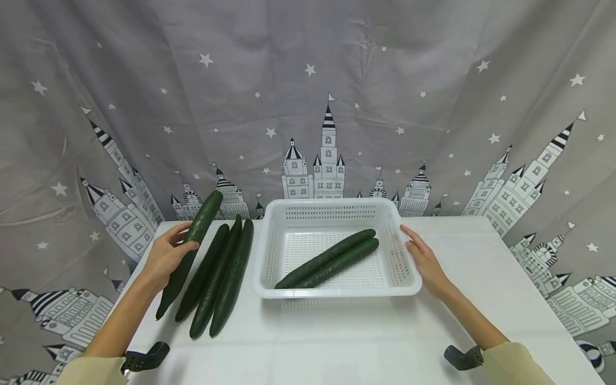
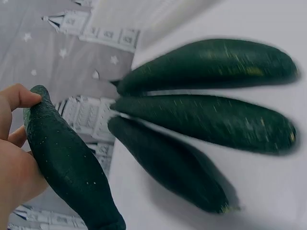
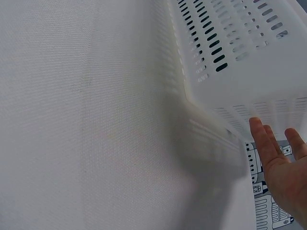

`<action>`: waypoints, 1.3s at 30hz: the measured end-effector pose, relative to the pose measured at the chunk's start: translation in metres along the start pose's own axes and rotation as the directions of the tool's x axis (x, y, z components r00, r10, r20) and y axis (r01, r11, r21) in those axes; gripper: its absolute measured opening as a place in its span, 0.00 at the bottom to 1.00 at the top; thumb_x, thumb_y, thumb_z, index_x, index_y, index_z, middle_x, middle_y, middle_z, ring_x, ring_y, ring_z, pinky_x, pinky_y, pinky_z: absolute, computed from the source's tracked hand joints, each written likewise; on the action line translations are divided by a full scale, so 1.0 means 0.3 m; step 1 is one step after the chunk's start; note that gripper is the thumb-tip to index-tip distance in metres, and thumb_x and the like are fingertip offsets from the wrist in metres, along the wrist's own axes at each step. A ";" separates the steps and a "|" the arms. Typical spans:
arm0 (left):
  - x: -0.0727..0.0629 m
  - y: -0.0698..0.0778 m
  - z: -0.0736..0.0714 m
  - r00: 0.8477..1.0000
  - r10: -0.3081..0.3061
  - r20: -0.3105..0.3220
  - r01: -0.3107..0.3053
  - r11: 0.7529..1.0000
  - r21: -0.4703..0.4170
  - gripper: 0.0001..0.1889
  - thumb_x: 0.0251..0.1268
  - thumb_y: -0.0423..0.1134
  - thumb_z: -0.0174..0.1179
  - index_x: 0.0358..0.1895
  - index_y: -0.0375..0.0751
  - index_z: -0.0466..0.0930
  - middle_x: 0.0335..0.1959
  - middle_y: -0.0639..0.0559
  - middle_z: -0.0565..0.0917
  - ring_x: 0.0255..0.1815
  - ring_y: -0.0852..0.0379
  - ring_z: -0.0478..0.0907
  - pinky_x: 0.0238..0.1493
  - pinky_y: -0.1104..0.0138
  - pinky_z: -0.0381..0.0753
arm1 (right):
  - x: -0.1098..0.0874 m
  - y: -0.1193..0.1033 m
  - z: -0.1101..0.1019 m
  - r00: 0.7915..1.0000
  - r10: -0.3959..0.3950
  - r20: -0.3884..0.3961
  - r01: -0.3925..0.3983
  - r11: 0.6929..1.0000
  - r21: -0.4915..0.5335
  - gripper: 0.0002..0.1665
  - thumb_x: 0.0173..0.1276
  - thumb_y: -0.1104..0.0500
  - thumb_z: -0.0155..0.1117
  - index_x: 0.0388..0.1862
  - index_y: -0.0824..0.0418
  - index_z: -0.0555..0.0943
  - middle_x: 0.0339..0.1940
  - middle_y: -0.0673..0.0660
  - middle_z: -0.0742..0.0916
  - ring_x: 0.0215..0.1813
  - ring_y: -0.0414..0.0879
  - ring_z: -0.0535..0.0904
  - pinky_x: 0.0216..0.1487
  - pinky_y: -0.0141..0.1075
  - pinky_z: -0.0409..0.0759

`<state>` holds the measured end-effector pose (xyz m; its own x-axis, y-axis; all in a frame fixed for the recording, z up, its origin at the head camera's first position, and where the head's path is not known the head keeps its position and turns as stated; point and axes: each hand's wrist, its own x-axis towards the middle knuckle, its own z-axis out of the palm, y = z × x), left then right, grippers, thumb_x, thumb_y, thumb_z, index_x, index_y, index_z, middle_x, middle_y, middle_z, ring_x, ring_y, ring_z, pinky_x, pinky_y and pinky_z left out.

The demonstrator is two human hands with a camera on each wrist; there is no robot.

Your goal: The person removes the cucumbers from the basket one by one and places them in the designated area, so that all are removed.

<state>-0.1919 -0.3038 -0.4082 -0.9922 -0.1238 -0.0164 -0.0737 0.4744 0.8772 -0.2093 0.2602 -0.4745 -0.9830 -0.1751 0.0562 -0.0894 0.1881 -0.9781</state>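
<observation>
At the left of the head view my left hand (image 1: pixel 162 258) grips a long dark green cucumber (image 1: pixel 204 214) around its middle, and the cucumber slants up toward the backdrop. The left wrist view shows the thumb and fingers on either side of this cucumber (image 2: pixel 69 158). Just right of it, three more cucumbers (image 1: pixel 234 283) lie side by side on the white table. A white perforated plastic basket (image 1: pixel 337 293) stands at the centre with two cucumbers (image 1: pixel 332 259) lying diagonally inside. My right hand (image 1: pixel 427 264) rests extended fingers against the basket's right side.
White cloth covers the table (image 1: pixel 327 342). Behind it hangs a grey curtain (image 1: pixel 289 64) printed with castles and stars. Dark wrist-worn devices show on both forearms, next to light sleeves (image 1: pixel 515 366).
</observation>
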 end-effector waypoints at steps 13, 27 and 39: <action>0.043 -0.186 -0.006 0.991 -0.130 -0.022 0.132 0.989 0.065 0.35 0.70 0.36 0.54 0.77 0.30 0.53 0.68 0.23 0.63 0.57 0.32 0.72 0.42 0.58 0.78 | -0.001 0.008 0.001 1.000 0.012 -0.008 -0.012 1.000 -0.004 0.32 0.85 0.53 0.35 0.83 0.57 0.49 0.81 0.63 0.55 0.72 0.68 0.63 0.57 0.48 0.77; 0.078 -0.258 0.031 0.981 -0.196 -0.007 0.196 0.979 0.060 0.36 0.68 0.34 0.55 0.76 0.26 0.53 0.70 0.21 0.59 0.64 0.28 0.66 0.57 0.45 0.72 | 0.000 -0.003 0.005 1.000 0.015 -0.005 -0.015 1.000 0.000 0.31 0.85 0.53 0.35 0.83 0.55 0.49 0.81 0.63 0.56 0.71 0.68 0.64 0.56 0.47 0.78; 0.094 -0.276 0.043 0.981 -0.193 0.026 0.191 0.979 0.069 0.35 0.70 0.34 0.54 0.75 0.25 0.53 0.70 0.21 0.60 0.63 0.28 0.68 0.53 0.49 0.77 | -0.006 -0.009 0.005 1.000 0.014 -0.010 -0.014 1.000 0.014 0.31 0.85 0.53 0.36 0.83 0.55 0.50 0.80 0.64 0.57 0.71 0.67 0.64 0.57 0.44 0.78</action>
<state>-0.2151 -0.3355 -0.4875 -0.9617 -0.1898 -0.1979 -0.2682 0.5012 0.8227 -0.2071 0.2585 -0.4722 -0.9857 -0.1626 0.0442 -0.0732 0.1769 -0.9815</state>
